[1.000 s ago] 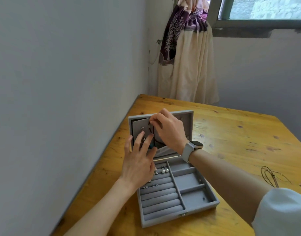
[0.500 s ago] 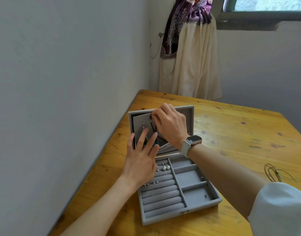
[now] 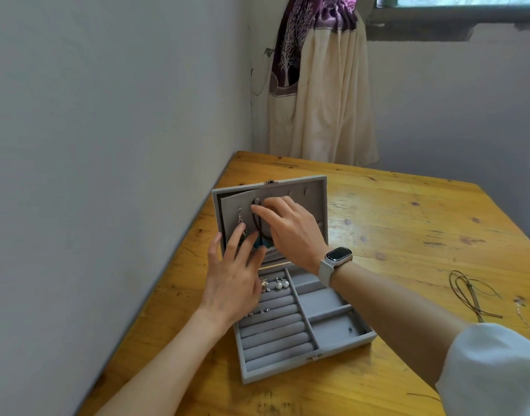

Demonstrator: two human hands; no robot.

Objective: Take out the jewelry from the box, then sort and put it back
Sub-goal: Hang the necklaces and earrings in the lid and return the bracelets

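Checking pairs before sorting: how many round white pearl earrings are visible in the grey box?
2: round white pearl earrings, side by side on the top ring roll; the left hand may hide others.

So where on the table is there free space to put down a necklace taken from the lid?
Bare wood lies right of the jewelry box, between it and the brown cord, and behind the lid toward the curtain. The strip between box and wall is narrow. Both hands crowd the lid.
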